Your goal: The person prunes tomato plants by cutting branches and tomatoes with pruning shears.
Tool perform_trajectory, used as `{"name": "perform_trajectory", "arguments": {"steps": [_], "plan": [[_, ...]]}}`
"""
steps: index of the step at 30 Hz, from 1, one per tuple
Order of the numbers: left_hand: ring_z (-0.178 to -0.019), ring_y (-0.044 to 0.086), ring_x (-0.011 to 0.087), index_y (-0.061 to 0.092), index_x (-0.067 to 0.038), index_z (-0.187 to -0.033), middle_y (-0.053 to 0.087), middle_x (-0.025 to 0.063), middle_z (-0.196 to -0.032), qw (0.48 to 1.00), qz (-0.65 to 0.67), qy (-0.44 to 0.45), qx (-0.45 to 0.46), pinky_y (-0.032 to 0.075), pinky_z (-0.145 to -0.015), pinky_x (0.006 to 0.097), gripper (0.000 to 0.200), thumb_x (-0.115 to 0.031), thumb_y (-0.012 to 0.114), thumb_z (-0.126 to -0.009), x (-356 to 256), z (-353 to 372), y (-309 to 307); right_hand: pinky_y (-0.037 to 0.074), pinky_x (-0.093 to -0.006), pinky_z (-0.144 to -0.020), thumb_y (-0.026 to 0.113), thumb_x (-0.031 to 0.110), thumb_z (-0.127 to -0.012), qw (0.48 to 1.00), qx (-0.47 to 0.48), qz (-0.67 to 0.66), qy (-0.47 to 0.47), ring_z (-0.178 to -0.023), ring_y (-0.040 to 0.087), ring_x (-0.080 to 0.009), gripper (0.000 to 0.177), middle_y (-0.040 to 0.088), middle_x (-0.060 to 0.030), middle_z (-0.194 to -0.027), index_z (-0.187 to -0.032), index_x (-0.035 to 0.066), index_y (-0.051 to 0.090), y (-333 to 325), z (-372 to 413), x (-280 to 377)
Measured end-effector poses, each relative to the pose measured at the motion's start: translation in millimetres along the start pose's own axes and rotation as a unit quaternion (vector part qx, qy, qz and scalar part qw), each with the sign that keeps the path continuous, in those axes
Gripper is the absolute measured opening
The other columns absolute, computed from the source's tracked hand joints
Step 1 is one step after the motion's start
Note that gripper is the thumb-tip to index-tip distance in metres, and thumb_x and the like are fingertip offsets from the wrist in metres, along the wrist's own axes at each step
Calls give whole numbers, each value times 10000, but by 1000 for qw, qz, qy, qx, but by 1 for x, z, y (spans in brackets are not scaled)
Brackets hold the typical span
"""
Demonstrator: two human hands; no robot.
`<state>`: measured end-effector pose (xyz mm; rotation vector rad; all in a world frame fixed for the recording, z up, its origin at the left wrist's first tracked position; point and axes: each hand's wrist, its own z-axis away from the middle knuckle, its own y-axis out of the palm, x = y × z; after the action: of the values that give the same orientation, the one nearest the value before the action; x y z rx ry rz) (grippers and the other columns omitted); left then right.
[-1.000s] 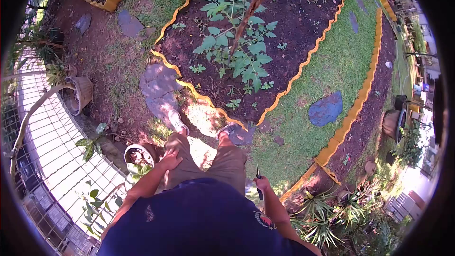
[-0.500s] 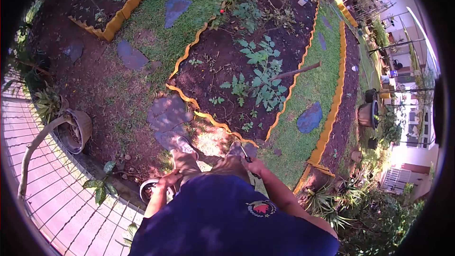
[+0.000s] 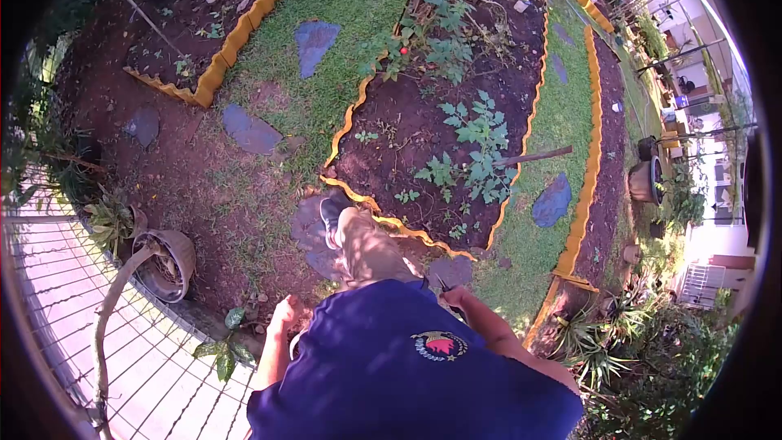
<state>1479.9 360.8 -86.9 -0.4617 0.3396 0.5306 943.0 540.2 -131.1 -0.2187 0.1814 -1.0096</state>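
My right hand (image 3: pixel 456 298) is closed around the dark handle of a slim tool (image 3: pixel 442 283). Its thin metal tip points forward, but I cannot make out its exact kind. At the other side of my body, my left hand (image 3: pixel 287 310) hangs with fingers curled and nothing visible in them. One shoe (image 3: pixel 331 220) is stepping onto a flat stone (image 3: pixel 309 228) in front of the garden bed. Leafy green plants (image 3: pixel 481 147) grow in the bed's dark soil (image 3: pixel 387 126), inside a wavy yellow edging (image 3: pixel 391 222).
Stepping stones (image 3: pixel 251 130) cross the grass. A second bed with yellow edging (image 3: pixel 213 73) lies at the upper left. On the left stand a tilted pot (image 3: pixel 175 257) and a wire fence (image 3: pixel 155 358). A wooden stick (image 3: pixel 533 156) leans out over the right edging.
One foot has stepped forward onto the flat stone. The view has shifted, so the bed sits further right. My left hand has swung away from my leg; my right still holds the tool.
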Motion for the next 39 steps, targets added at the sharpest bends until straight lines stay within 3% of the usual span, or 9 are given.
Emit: {"name": "perform_trajectory", "arguments": {"steps": [6, 13, 15, 17, 20, 24, 27, 32, 39], "plan": [[-1106, 664, 356, 611, -34, -1265, 674, 240, -1181, 997, 3, 61, -52, 528, -971, 424, 443, -218, 675, -867, 35, -79, -86, 545, -425, -776, 612, 412, -859, 992, 107, 50, -34, -840, 695, -290, 478, 729, -173, -948, -1100, 10, 707, -5, -17, 62], [-1150, 636, 375, 594, -31, -1286, 631, 258, -1242, 991, -130, 30, -28, 516, -991, 439, 471, -247, 662, -873, -71, -91, -210, 529, -419, -690, 697, 391, -788, 992, -23, 2, -123, -753, 662, -236, 474, 713, -153, -919, -1012, -27, 697, -139, 44, 306], [-1162, 628, 381, 589, -30, -1293, 618, 264, -1259, 985, -166, 35, -23, 512, -996, 443, 480, -256, 659, -875, -104, -93, -246, 538, -434, -852, 710, 422, -735, 980, -21, -31, -196, -954, 705, -339, 581, 721, -218, -1052, -1144, 10, 697, -153, 21, 344], [-1175, 620, 386, 584, -29, -1299, 606, 269, -1276, 979, -197, 46, -21, 509, -1002, 447, 488, -264, 655, -877, -138, -96, -282, 548, -389, -686, 719, 277, -728, 968, -71, -36, -237, -731, 684, -248, 456, 706, -162, -828, -1079, -13, 691, -187, 109, 409], [-1224, 573, 430, 552, -34, -1339, 533, 295, -1349, 973, -210, 92, -2, 485, -1036, 474, 537, -319, 624, -889, -192, -93, -337, 556, -380, -789, 729, 280, -725, 953, -68, -71, -287, -863, 708, -270, 535, 726, -178, -969, -1190, 19, 678, -170, 103, 445], [-1251, 553, 438, 488, -55, -1419, 498, 303, -1400, 945, -306, 100, 50, 468, -1061, 492, 599, -320, 613, -897, -210, -141, -397, 485, -389, -999, 795, 400, -706, 960, -18, -67, -271, -1154, 648, -301, 677, 679, -181, -1231, -1296, 99, 653, -138, 105, 494], [-1266, 546, 429, 494, -63, -1421, 484, 256, -1451, 936, -279, 205, 60, 463, -1068, 487, 586, -319, 634, -913, -232, -179, -447, 489, -397, -984, 798, 463, -710, 961, -34, -114, -250, -1148, 650, -313, 714, 687, -186, -1206, -1323, 133, 640, -133, 111, 528], [-1283, 545, 394, 547, -35, -1367, 538, 224, -1417, 883, -407, 189, 137, 445, -1085, 458, 594, -359, 702, -894, -339, -251, -563, 501, -408, -948, 797, 495, -692, 958, -27, -209, -195, -1099, 662, -318, 697, 690, -177, -1179, -1281, 149, 656, -115, 101, 602], [-1197, 609, 377, 610, -5, -1259, 643, 220, -1258, 827, -472, 213, 217, 483, -1021, 450, 520, -344, 720, -879, -377, -322, -668, 523, -411, -916, 810, 450, -669, 944, -112, -280, -135, -1085, 674, -352, 677, 703, -184, -1164, -1243, 128, 652, -119, 169, 712]]}}
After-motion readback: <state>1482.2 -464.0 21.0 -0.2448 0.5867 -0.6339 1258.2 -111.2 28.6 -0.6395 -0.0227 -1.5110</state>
